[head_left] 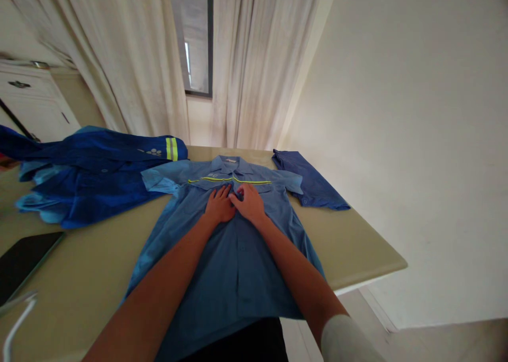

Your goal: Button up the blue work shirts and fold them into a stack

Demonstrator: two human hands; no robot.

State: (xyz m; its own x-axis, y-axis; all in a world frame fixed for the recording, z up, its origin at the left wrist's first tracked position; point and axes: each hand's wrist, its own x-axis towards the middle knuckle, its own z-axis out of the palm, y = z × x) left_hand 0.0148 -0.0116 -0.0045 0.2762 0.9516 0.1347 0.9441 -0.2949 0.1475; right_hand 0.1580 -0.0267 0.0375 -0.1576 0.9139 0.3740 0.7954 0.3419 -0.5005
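Note:
A blue short-sleeved work shirt (214, 277) with yellow stripes across the chest lies front up, its collar at the far end. My left hand (219, 203) rests on the chest beside the button placket, fingers stretched out over the cloth. Close against it, my right hand (250, 200) has thumb and fingers pinched together at the placket. The cloth edge between the fingers seems to be the shirt front; a button there is too small to make out. The lower hem hangs over the near table edge.
Dark blue work clothes (107, 177) with a reflective band lie in a heap at the left. Folded navy trousers (309, 179) are at the right. A dark tablet or phone (27, 261) and a white cable (18, 325) sit on the table (357, 245) at the near left.

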